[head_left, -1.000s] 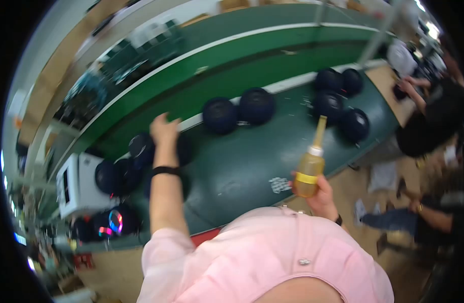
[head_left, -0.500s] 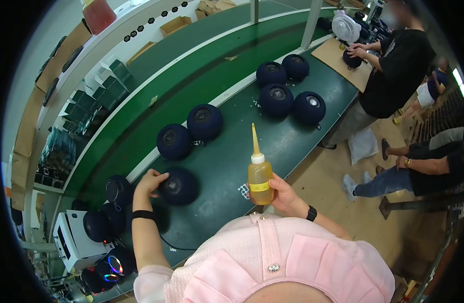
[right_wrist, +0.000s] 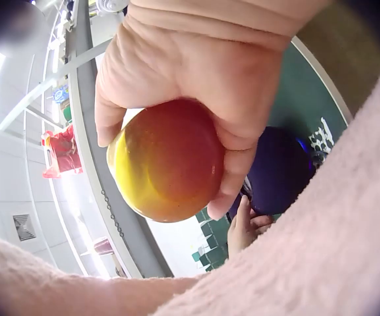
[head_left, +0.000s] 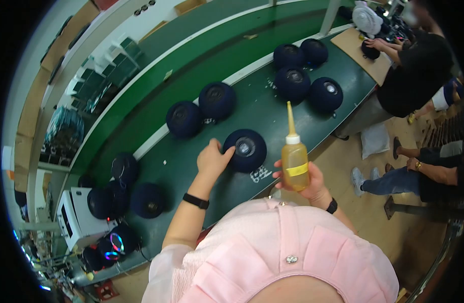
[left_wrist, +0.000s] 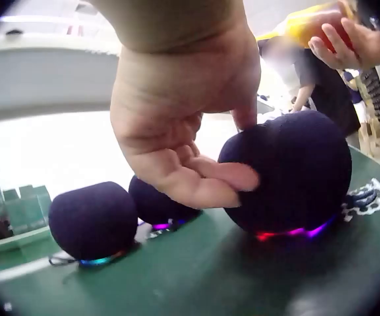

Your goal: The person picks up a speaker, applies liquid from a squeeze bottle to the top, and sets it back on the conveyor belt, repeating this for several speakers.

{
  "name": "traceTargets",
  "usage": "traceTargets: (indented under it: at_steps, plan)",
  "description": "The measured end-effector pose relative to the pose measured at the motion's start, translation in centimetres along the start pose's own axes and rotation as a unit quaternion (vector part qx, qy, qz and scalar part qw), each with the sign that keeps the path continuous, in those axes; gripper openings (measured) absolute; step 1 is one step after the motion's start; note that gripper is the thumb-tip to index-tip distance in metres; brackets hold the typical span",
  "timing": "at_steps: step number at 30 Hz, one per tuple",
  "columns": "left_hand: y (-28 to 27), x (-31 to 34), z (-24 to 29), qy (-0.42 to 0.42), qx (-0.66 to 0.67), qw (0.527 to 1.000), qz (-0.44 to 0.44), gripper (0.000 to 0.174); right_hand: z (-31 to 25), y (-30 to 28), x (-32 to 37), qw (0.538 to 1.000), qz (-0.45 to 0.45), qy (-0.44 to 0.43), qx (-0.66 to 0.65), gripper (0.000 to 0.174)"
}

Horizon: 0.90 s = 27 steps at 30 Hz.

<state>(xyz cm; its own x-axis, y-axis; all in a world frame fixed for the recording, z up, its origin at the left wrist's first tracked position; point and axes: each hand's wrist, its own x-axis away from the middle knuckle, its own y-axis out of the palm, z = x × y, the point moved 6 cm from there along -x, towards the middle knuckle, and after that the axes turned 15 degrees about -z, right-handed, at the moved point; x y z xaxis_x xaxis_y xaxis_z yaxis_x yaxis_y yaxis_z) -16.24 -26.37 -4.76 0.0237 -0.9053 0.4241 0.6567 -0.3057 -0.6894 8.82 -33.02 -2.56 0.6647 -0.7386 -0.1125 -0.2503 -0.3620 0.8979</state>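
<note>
My left hand [head_left: 215, 160] grips the near side of a round navy speaker [head_left: 245, 150], thumb by its top disc and fingers against its side. In the left wrist view, red and purple light glows under that speaker [left_wrist: 292, 174]; the hand's fingers [left_wrist: 206, 187] curl at its fabric wall. My right hand [head_left: 313, 183] holds a squeeze bottle [head_left: 295, 162] of amber liquid upright, its long tapered nozzle pointing up and a yellow label on its side. Seen from the right wrist, the bottle's round base [right_wrist: 170, 161] sits within the curled fingers.
More navy speakers stand along the green bench [head_left: 191, 202]: a pair [head_left: 217, 101] behind, several at the far right and several near a white machine [head_left: 83, 214] at left. A white patterned strap [head_left: 261, 174] lies by the held speaker. Another person [head_left: 419, 76] works at the bench's far end.
My left hand has taken hold of a speaker and brought it rightward along the bench, close to the bottle. The right hand keeps holding the bottle upright. The head view has shifted.
</note>
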Motion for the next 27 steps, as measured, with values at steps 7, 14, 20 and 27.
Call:
traceTargets:
  at_steps: [7,14,20,27]
  plan:
    - [-1.2,0.3,5.5,0.289,-0.072,0.948,0.113,0.02,1.0,-1.9,1.4,0.997,0.037,0.032,0.063,0.066]
    - [0.3,-2.5,5.2,0.224,-0.137,0.962,0.073,0.024,1.2,-1.3,1.3,0.993,0.023,0.065,0.093,0.071]
    - [0.6,-2.7,7.3,0.333,-0.184,0.921,0.08,0.022,1.3,-2.2,1.6,0.992,0.012,0.068,0.103,0.075]
    - [-0.4,-4.4,6.5,0.291,-0.105,0.949,0.06,0.025,1.4,-2.9,2.3,0.995,-0.016,0.077,0.067,0.076]
